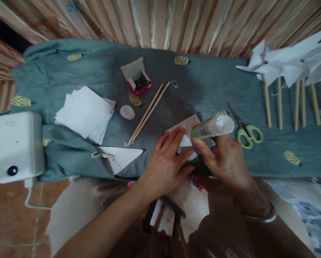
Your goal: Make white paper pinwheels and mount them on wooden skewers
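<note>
My right hand is wrapped round a glue stick with a green and orange label. The glue stick is tilted, its wide white end up and to the right and its lower end at a partly folded white paper. My left hand lies on that paper, fingers stretched out and pressing its left side against the cloth. Both hands hide part of the folds. Right of my right hand lies a pair of scissors with green handles. A round white cap sits to the left.
Two wooden sticks lie beside an open red box of small dark pieces. Left are stacked white paper squares, a paper triangle and a white device with a cable. White pinwheels on sticks line the right.
</note>
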`<state>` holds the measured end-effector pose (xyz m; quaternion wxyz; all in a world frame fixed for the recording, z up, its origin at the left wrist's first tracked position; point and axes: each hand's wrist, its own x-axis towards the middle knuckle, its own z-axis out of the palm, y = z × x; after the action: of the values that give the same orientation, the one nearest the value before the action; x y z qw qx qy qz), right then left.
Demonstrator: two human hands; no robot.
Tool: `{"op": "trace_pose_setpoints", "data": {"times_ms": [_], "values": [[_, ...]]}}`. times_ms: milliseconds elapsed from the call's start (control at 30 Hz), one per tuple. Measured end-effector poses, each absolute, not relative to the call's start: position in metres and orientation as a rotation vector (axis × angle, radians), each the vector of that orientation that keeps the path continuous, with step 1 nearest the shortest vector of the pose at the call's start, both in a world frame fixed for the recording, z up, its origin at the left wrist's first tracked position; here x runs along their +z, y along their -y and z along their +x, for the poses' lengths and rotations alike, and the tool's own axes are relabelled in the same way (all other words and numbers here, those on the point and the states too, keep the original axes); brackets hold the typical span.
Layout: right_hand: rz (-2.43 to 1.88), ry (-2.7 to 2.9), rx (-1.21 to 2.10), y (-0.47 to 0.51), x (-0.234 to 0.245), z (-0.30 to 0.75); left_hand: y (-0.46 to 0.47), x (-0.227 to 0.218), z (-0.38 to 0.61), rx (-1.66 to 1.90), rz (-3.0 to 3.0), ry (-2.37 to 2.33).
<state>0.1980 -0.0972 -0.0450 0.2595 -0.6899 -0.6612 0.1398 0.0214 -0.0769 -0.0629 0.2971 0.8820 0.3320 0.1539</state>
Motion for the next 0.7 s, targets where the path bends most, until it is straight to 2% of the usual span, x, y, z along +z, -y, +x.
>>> {"op": "trace_pose_setpoints", "data": {"times_ms": [700], "values": [[-1.794,1.879,0.411,0.1019,-0.0444,0.1961,0.0762,-0.061,0.021,0.387,2.348,-0.887]]}}
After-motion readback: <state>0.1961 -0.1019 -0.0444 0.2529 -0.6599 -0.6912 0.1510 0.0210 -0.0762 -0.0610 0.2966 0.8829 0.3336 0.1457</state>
